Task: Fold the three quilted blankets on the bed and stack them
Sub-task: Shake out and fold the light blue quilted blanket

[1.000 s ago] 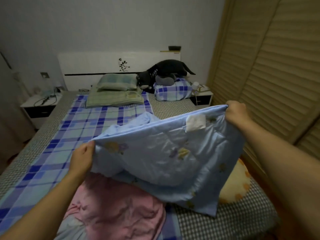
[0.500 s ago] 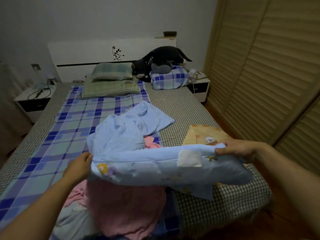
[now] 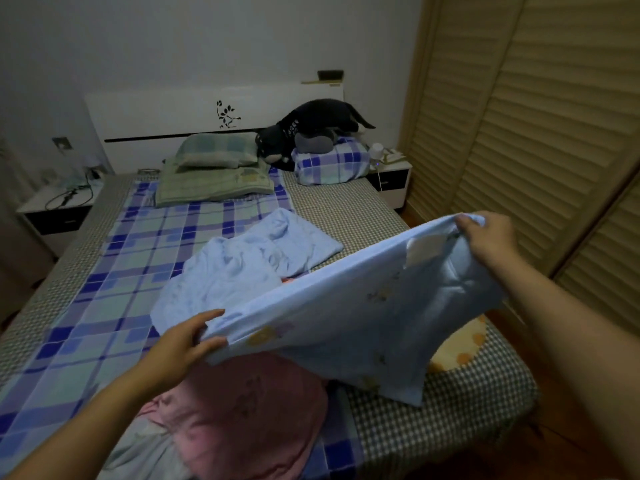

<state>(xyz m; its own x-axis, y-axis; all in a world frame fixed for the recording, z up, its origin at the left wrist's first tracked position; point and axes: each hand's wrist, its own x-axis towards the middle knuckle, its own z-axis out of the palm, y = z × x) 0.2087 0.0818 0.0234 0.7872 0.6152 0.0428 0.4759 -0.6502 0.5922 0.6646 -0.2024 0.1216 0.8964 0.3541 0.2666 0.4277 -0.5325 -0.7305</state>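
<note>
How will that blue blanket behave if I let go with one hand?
Probably floppy: the blue blanket sags below the edge stretched between the left hand and right hand, so the freed side would likely drop. It seems light, held up by two pinches. Its sheen hints it may slide off the pink blanket.

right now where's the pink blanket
In the head view the pink blanket lies crumpled at the near end of the bed, bottom centre, under the blue blanket held up by both hands.
</note>
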